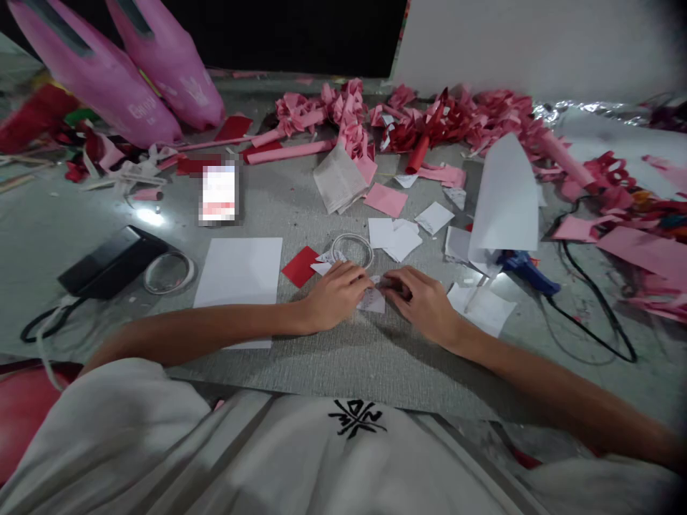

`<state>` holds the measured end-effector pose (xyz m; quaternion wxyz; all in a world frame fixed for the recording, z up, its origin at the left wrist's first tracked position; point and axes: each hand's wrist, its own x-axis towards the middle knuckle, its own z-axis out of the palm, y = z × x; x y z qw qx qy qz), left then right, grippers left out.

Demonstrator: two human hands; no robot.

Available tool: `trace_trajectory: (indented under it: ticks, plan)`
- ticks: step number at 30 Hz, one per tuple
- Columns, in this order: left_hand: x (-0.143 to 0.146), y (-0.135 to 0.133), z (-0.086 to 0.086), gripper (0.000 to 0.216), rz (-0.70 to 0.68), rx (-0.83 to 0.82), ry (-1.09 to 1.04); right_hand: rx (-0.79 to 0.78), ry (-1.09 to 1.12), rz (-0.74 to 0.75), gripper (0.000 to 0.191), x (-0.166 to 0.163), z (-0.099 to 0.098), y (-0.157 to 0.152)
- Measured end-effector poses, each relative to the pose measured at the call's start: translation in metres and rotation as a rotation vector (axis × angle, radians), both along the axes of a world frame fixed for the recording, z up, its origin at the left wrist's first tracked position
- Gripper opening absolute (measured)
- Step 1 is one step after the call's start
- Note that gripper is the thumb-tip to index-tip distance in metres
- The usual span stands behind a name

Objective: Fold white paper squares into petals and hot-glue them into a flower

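Note:
Between my hands is a small piece of white paper (373,302) with faint marks on it. My left hand (338,293) has its fingers closed on the paper's left upper edge. From the other side, my right hand (421,297) pinches the paper's right upper corner; its thumb and forefinger are bent together. Just beyond my left hand lie a white ring (351,236) like a roll of tape and a red paper square (300,267). Small white paper squares (401,242) lie past my fingertips. My fingers hide part of the held paper.
A blue glue gun (529,272) with a black cord lies at the right beside a curled white sheet (507,197). On the left are a white sheet (241,268), a tape roll (169,272), a black box-like device (112,261) and a bright phone screen (219,193). Pink paper flowers (348,118) line the back.

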<state>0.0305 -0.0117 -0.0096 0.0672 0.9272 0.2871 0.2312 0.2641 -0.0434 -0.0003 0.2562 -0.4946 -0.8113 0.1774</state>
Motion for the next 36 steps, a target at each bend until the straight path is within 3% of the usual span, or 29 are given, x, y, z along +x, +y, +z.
trace_trajectory:
  ticks: [10,23,29,36]
  plan:
    - [0.0,-0.004,0.003,0.017,0.072,0.23,0.027,0.153,-0.133,0.0,0.017,-0.004,-0.004,-0.005]
    - [-0.011,0.003,-0.002,0.019,-0.197,0.182,-0.093,0.315,-0.143,0.145,0.019,0.001,-0.007,-0.002]
    - [-0.014,0.006,-0.003,0.021,-0.208,0.14,-0.077,0.374,-0.268,0.288,0.032,0.011,-0.01,0.001]
    - [-0.018,0.007,-0.002,0.026,-0.254,0.153,-0.041,0.362,-0.319,0.328,0.039,0.015,-0.01,0.0]
